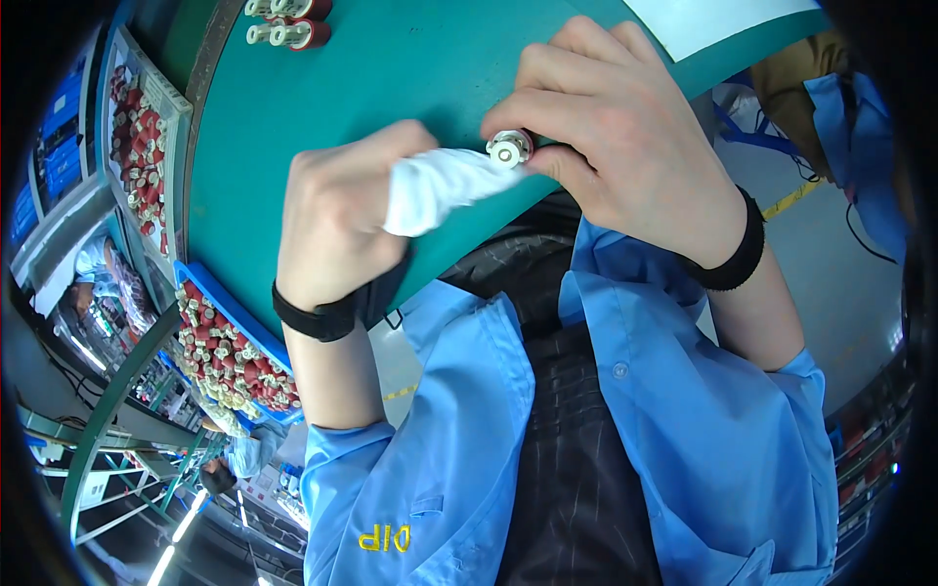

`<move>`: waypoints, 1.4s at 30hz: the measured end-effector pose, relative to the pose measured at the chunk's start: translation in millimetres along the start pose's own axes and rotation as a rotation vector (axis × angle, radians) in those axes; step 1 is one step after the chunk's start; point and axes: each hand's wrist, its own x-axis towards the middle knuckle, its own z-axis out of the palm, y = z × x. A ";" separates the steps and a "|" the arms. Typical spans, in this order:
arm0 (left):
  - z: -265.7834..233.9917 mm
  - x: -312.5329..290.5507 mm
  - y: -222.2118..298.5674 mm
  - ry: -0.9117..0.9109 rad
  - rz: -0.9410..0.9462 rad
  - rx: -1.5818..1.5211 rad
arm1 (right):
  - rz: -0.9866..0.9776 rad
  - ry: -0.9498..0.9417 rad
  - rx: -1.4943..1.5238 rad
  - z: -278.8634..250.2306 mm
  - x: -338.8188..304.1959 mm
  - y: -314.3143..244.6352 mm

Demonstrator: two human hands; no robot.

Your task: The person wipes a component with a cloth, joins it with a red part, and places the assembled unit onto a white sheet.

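My right hand [625, 127] pinches a small round white and red part [510, 148] between thumb and fingers, its white end facing up. My left hand [342, 210] is closed around a white cloth [440, 190], whose far end reaches the side of that part. The cloth's tip is smeared by motion, so I cannot tell whether it touches the part. Both hands are above the near edge of a green tabletop [264, 127].
Several similar red and white parts [293, 29] stand on the table at the far left. A pale tray [186, 107] and a blue bin [244, 322] full of such parts lie along the left side. A white sheet [703, 24] is at the far right. Other people are in the background.
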 end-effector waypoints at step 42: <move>11.9 9.7 -39.9 0.116 -0.114 -0.898 | 0.414 0.189 -0.338 -23.6 39.8 21.8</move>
